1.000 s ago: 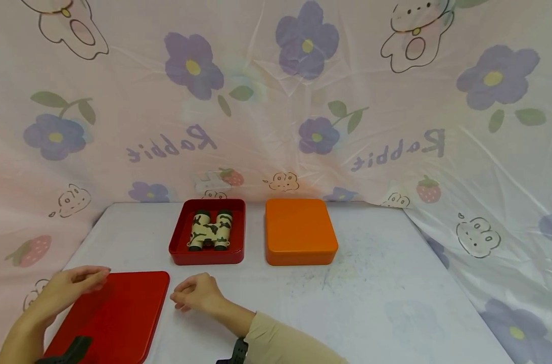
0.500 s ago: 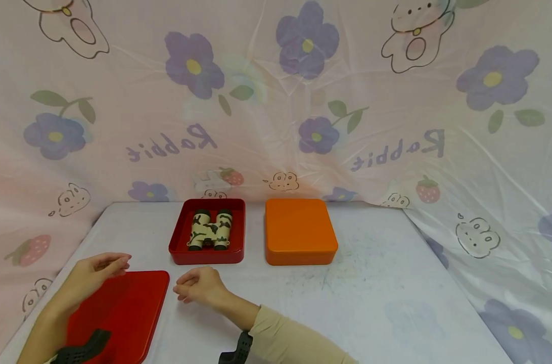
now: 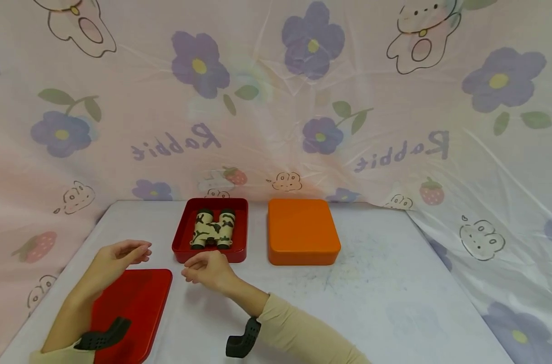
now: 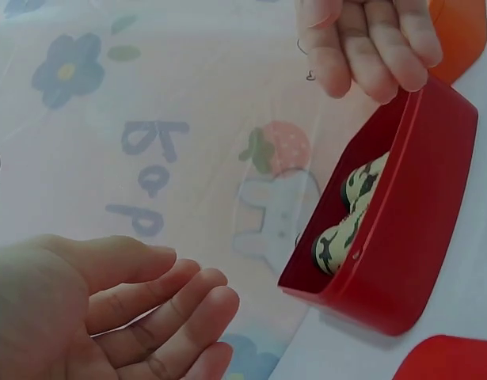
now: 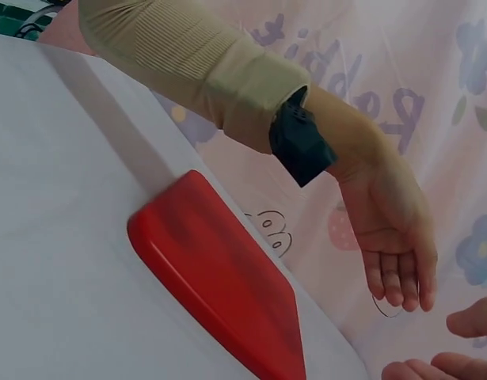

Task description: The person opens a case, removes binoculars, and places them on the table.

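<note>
Toy binoculars (image 3: 214, 228) in a cream and dark camouflage pattern lie inside an open dark red box (image 3: 178, 247) at the back of the table. My left hand (image 3: 114, 263) hovers above the far end of a flat red lid (image 3: 137, 308), fingers loosely bent and holding nothing. Just in front of the box is my right hand (image 3: 212, 273), also holding nothing, its fingers relaxed. The left wrist view shows the binoculars (image 4: 350, 214) past the box wall, with the right hand's fingers (image 4: 386, 55) at the box's upper corner.
To the right of the dark red box stands an orange box (image 3: 303, 227) with its lid on. The white table (image 3: 371, 303) bears faint marks. A printed curtain (image 3: 258, 101) hangs behind it. Each wrist wears a black camera mount (image 3: 244, 338).
Both hands have moved forward toward the dark red box, the left one also to the right across the lid. The boxes, binoculars and lid stay where they were.
</note>
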`<state>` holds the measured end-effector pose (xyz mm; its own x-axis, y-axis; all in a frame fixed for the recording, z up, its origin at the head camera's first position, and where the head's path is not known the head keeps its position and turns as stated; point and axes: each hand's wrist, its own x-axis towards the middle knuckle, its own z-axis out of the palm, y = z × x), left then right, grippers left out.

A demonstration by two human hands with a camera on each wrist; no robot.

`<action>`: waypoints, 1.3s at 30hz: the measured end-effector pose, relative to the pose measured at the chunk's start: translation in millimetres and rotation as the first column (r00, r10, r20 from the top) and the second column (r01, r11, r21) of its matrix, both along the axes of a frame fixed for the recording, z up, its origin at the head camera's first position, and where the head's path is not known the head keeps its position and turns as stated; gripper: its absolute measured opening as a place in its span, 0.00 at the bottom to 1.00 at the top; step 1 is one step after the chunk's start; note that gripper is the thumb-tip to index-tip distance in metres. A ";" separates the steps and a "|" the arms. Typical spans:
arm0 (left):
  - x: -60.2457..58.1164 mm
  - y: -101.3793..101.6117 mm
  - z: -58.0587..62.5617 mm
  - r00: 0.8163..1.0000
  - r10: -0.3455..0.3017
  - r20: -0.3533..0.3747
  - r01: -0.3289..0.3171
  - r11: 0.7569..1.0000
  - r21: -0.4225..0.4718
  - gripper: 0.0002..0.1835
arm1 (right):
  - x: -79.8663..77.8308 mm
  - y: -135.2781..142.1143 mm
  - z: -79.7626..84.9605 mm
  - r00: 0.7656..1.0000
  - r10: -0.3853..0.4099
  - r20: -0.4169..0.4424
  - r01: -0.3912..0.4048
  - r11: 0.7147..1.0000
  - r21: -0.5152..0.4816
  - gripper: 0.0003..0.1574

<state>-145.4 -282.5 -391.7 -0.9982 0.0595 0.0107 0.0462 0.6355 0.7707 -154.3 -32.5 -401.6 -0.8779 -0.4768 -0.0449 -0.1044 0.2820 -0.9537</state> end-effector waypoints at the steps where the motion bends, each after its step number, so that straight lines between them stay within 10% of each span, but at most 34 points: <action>1: -0.8 1.0 1.0 1.000 -0.003 0.001 0.003 1.000 -0.004 0.26 | -1.3 1.1 1.6 1.000 0.001 -0.001 -0.001 1.000 -0.002 0.13; 20: -23.6 30.0 15.2 0.989 -0.060 -0.133 0.068 0.996 0.054 0.21 | -33.4 18.2 19.5 0.987 -0.125 0.103 0.133 0.989 -0.071 0.14; 39: -48.1 48.1 14.7 0.993 -0.056 -0.106 0.070 0.988 0.135 0.23 | -68.8 40.6 13.5 0.967 -0.211 0.142 0.224 0.971 -0.081 0.21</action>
